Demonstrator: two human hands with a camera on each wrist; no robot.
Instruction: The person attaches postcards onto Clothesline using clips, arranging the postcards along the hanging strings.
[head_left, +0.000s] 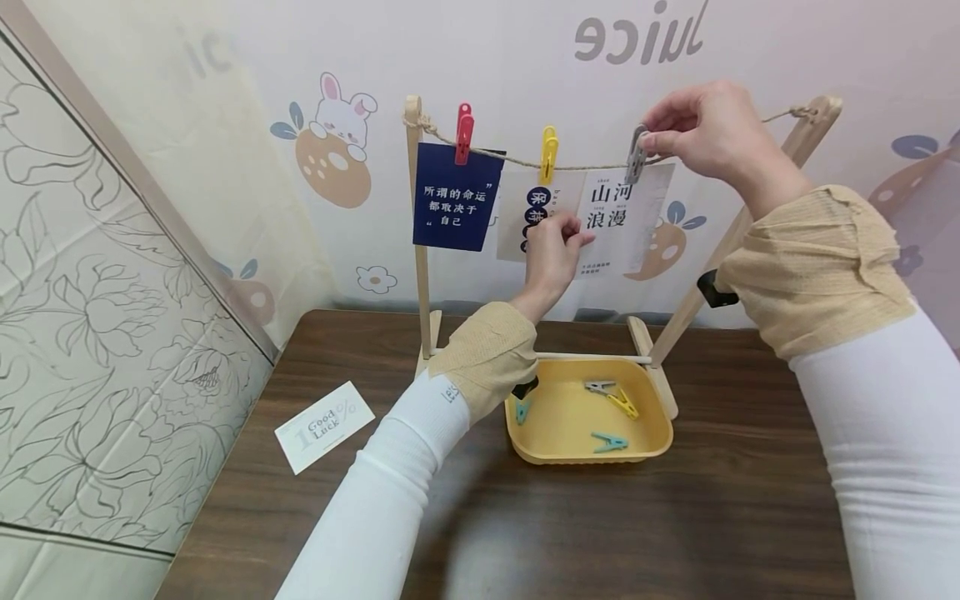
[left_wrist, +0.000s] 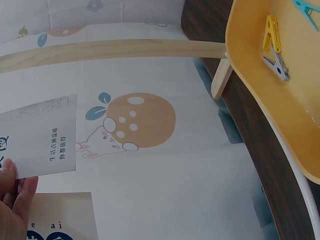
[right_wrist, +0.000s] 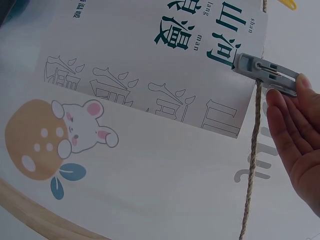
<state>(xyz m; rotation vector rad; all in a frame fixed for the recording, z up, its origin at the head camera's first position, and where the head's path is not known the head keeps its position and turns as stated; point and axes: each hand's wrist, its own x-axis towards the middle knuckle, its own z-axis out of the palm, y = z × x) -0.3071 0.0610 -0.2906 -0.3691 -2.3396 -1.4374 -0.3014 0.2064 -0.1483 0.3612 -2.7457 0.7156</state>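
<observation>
My right hand (head_left: 716,137) pinches a grey clothespin (right_wrist: 265,72) by its handle end. The clip's nose sits over the rope (right_wrist: 254,150) and the top edge of a white card (head_left: 626,242) with dark Chinese characters. Lower down, my left hand (head_left: 551,254) holds that card's left edge between thumb and fingers, as the left wrist view shows. Behind this hand hangs a cream card (head_left: 512,208) under a yellow clothespin (head_left: 549,154), its lettering partly covered. A navy card (head_left: 453,200) hangs farther left from a red clothespin (head_left: 464,135).
Wooden posts (head_left: 422,287) carry the rope at both ends. Between the stand's feet, a yellow basin (head_left: 592,457) contains several loose clothespins, including a teal clothespin (head_left: 610,442). A "Good Luck" card (head_left: 324,427) lies on the brown table (head_left: 480,533) at left.
</observation>
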